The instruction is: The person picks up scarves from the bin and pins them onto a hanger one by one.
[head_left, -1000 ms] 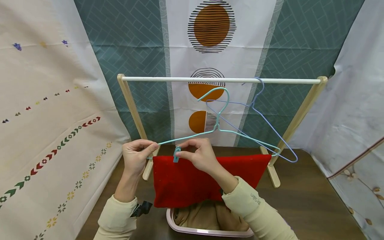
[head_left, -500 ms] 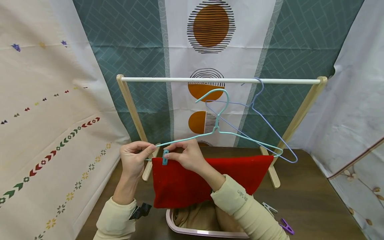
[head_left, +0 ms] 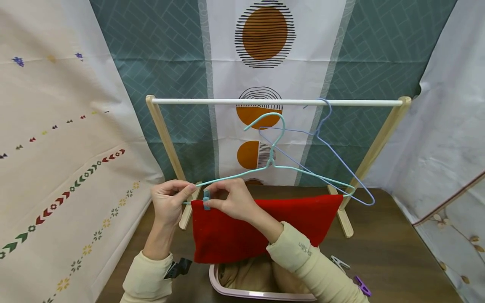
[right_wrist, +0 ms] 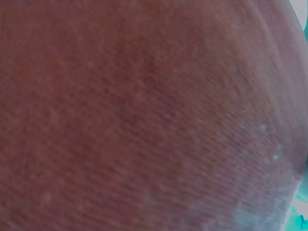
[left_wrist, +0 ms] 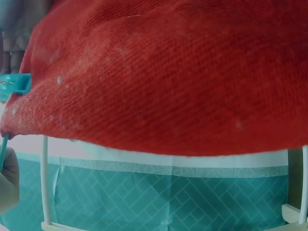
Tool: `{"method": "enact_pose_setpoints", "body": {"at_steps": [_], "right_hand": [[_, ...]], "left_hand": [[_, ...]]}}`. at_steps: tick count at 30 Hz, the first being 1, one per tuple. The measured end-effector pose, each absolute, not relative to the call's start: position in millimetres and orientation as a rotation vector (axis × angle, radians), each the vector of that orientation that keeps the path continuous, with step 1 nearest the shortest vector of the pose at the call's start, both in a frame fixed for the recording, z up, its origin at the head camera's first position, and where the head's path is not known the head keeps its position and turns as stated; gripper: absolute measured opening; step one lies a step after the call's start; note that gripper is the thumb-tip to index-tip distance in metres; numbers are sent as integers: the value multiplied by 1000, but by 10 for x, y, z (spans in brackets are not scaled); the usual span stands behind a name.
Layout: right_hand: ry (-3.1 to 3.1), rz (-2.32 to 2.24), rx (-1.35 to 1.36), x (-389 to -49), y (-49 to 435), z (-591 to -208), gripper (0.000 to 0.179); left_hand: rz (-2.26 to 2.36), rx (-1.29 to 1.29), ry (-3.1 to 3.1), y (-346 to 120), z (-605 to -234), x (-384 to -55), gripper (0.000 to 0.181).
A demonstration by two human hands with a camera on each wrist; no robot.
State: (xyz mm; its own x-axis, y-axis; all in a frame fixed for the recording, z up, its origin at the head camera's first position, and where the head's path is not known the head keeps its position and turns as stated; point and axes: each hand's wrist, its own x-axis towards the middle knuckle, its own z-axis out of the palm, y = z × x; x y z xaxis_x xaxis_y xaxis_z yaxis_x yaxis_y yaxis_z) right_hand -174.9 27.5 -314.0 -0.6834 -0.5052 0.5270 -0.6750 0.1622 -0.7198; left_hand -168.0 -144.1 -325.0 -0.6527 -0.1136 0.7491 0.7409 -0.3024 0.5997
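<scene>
In the head view, my left hand point(head_left: 168, 201) pinches the left end of a mint-green hanger point(head_left: 242, 173) between thumb and fingers. A red knit cloth point(head_left: 257, 227) hangs folded over the hanger's lower bar. Near the cloth's top left corner my right hand point(head_left: 233, 200) pinches a blue clothespin point(head_left: 206, 200), which straddles the folded edge. The left wrist view has the clothespin point(left_wrist: 17, 84) at the left border, beside the cloth point(left_wrist: 159, 82). Cloth point(right_wrist: 144, 115) fills most of the right wrist view and hides the fingers there.
Behind stands a wooden rack with a white rail point(head_left: 212, 102); a lilac hanger point(head_left: 339, 156) hangs at its right. Below the cloth is a pink basin point(head_left: 261, 294) holding brown fabric point(head_left: 250, 277). A grey clothespin point(head_left: 339, 262) and a purple one point(head_left: 362, 287) lie right.
My right hand has moved left along the cloth's top edge with the blue clothespin, toward the corner. My left hand keeps its grip on the hanger. Two clothespins have come into view at right.
</scene>
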Motion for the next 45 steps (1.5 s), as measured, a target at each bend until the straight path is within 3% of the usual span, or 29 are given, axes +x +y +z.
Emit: {"method": "enact_pose_setpoints", "body": {"at_steps": [9, 45], "right_hand": [[-2328, 1452, 1124, -1697, 367, -3128, 34], [-2268, 1483, 1107, -1324, 1703, -3317, 30]], "left_hand": [[-2004, -771, -1370, -1458, -3297, -1675, 9], [-2020, -760, -1291, -1523, -3295, -1645, 9]]}}
